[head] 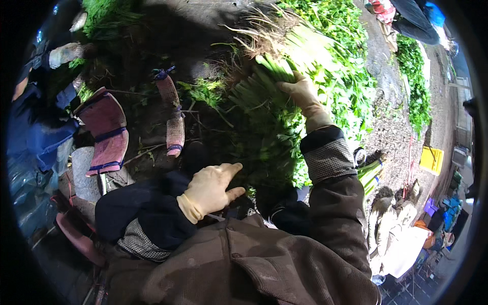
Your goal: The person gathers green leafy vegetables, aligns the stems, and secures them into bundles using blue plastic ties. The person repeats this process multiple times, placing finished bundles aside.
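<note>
My right hand, in a cream rubber glove, has its thumb and fingers around a few green celery-like stalks. Those stalks lie against a large heap of leafy greens, whose tangled pale roots point up and to the left. My left hand, gloved the same way, hovers in front of my body with thumb and index finger apart and nothing between them. Below and beyond it the ground is in deep shadow, with loose leafy scraps strewn about. A tied bunch of stalks lies right of my right sleeve.
Pink padded pieces bound with blue cord are at left, near blue cloth. Another row of greens and a yellow crate lie far right. A person's dark-clad leg shows at upper right. A white sheet is lower right.
</note>
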`<state>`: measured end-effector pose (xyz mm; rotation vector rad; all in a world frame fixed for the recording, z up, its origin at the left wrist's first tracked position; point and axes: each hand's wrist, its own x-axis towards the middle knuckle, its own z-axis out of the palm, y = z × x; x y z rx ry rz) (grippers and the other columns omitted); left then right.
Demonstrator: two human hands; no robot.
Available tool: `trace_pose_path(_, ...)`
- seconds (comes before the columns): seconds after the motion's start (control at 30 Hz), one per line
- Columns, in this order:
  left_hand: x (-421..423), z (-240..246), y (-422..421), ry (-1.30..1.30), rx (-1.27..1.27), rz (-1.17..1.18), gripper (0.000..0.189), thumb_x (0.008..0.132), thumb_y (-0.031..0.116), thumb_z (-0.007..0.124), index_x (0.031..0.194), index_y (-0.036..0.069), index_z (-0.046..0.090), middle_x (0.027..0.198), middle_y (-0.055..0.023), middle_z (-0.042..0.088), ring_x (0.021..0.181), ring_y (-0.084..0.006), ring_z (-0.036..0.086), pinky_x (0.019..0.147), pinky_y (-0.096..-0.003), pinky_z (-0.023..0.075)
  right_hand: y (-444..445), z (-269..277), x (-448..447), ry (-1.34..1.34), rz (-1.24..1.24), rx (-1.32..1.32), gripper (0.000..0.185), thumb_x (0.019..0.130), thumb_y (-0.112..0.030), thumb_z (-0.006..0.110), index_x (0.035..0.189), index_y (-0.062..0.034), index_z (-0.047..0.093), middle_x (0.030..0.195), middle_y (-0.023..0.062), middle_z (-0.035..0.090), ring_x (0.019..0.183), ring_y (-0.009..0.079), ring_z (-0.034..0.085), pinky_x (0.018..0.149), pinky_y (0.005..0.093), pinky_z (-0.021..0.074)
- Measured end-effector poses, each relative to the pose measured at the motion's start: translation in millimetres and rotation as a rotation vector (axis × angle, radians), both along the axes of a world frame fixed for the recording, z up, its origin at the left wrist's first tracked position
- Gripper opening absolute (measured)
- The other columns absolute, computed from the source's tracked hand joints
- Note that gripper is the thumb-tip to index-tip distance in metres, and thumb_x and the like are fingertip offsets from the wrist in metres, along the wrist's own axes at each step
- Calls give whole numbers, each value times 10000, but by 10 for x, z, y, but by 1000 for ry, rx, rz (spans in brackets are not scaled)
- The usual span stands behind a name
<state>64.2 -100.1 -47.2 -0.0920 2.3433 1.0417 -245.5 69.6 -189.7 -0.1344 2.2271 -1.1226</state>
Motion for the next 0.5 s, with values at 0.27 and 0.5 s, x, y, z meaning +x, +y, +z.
trace_pose_path(0.27,55,-42,0,-28,6,30,623,903,371,715,1408,45,555,1363,-168,623,1220,-378,605,1025,-444,500,-143,194,111,84,75,191,565,835,-310,761,1295,-5,641,1048,192,738,904,266,719,800,374,572)
trace_pose_path(0.5,13,-92,63,-82,-74,-63,623,914,377,701,1424,56,540,1343,-176,625,1213,-380,605,1018,-447,497,-686,-93,421,297,319,688,330,845,-232,666,1116,-48,706,1114,230,715,1057,381,693,888,447,556)
